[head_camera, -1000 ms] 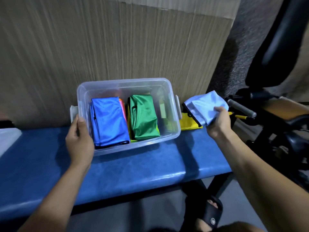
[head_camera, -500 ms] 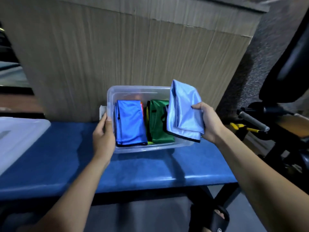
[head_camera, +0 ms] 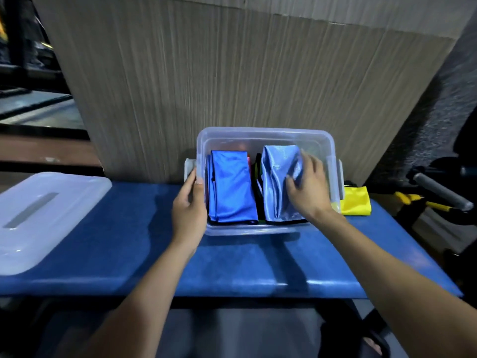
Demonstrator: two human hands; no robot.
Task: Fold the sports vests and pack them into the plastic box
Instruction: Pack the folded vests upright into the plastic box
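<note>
A clear plastic box (head_camera: 265,134) stands on the blue bench against the wall. Inside, a folded royal-blue vest (head_camera: 231,187) lies on the left. A folded light-blue vest (head_camera: 277,182) lies on the right, covering the green one below it. My right hand (head_camera: 307,189) rests on the light-blue vest, fingers spread and slightly bent over its right edge. My left hand (head_camera: 189,205) grips the box's left rim, thumb on the inside. A yellow vest (head_camera: 356,201) lies folded on the bench just right of the box.
The box's translucent lid (head_camera: 44,218) lies at the bench's left end. A wood-grain wall panel (head_camera: 232,73) rises right behind the box. Black gym equipment with a grey handle (head_camera: 441,192) stands at the right. The bench's front edge (head_camera: 232,285) runs across below my forearms.
My right hand carried the light-blue vest from the bench's right side over the box and set it down on the green vest. My left hand stayed on the box's left rim.
</note>
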